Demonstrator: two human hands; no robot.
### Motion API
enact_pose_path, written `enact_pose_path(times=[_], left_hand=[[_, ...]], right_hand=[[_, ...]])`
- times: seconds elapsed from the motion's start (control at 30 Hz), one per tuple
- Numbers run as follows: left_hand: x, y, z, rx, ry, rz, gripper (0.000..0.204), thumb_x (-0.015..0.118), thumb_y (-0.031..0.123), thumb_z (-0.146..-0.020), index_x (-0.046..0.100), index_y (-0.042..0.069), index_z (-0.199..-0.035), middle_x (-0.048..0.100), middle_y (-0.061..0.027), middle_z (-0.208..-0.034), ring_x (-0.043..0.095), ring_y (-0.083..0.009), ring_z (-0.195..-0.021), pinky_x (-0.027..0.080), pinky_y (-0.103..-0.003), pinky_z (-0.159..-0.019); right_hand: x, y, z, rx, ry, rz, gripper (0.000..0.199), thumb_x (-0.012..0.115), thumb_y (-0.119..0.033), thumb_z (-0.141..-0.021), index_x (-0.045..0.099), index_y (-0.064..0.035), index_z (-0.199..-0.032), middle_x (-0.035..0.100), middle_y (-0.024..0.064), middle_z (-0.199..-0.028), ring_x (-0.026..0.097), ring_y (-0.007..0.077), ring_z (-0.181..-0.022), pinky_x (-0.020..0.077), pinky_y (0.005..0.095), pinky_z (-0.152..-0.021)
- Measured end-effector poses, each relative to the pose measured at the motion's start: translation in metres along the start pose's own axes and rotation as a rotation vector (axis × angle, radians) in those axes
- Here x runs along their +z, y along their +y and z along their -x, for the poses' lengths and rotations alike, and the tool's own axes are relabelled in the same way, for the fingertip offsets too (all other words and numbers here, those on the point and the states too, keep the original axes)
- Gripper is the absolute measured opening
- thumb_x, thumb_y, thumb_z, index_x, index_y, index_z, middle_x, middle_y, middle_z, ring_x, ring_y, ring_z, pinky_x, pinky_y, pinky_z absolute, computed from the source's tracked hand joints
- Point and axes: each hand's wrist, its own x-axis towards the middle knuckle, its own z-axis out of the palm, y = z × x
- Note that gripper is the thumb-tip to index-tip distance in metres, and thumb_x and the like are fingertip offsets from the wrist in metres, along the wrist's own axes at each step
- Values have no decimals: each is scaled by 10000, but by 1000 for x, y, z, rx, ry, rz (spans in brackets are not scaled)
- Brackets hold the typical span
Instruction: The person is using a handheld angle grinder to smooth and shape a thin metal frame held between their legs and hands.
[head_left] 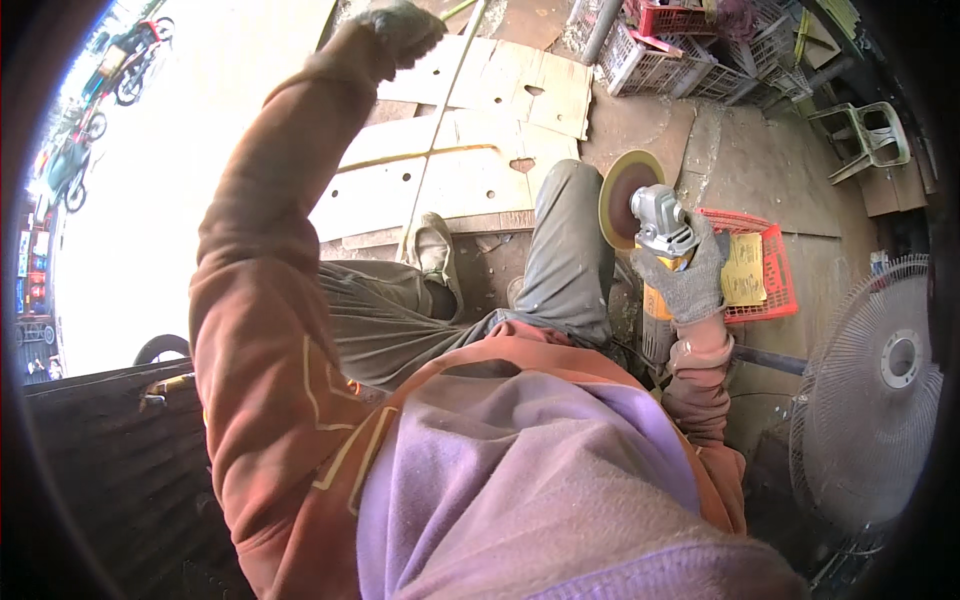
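Note:
My right hand [692, 282], in a grey glove, is closed around an angle grinder [662, 215]. The grinder has a silver head and a yellow-orange body, and its round sanding disc [627, 198] stands beside my bent right knee. My left hand [405, 32], also gloved, is raised at the top edge with its fingers curled. A thin yellow-green stick [458, 9] comes out at its fingers; the grip itself is partly hidden. A long thin pale stick [443, 110] slants down from the top edge, past my left shoe. Another brownish stick [420, 156] lies across the boards.
Pale boards with holes [470, 185] cover the floor ahead. A red plastic basket [780, 275] holding a yellow sheet [745, 270] is beside my right hand. A fan [870, 390] stands at the right. Crates [690, 70] and a plastic chair [865, 135] are far right; motorcycles [125, 60] are far left.

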Motion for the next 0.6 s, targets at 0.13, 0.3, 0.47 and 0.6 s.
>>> enact_pose_path(times=[0.13,0.3,0.47,0.6], left_hand=[[101,16,141,110,-281,424,217,714,256,-907,721,52,-983,539,-1,-675,455,-106,-488,391,-288,-411],[149,5,208,48,-437,783,210,688,263,-952,699,54,-971,531,35,-703,425,-54,-512,348,-234,-436],[205,1,226,-39,-517,1134,245,563,270,-1022,679,55,-1036,558,18,-696,451,-76,-494,357,-223,-438],[223,-9,225,-36,-644,1233,221,559,261,-1008,661,73,-952,612,-4,-728,557,-112,-534,452,-243,-459]], right_hand=[[-12,17,12,66,29,11,594,916,-129,-708,554,-38,-1170,670,78,-1065,656,161,-954,544,347,-827],[-8,12,-18,11,-60,99,668,941,-179,-694,553,-31,-1217,670,87,-1106,658,168,-969,542,337,-847],[-4,3,-22,94,-181,-161,785,967,-228,-679,536,-12,-1298,665,109,-1171,660,178,-1034,539,336,-901],[-2,11,-23,131,-281,-134,770,954,-218,-688,533,-7,-1296,672,122,-1167,659,172,-1068,532,339,-931]])
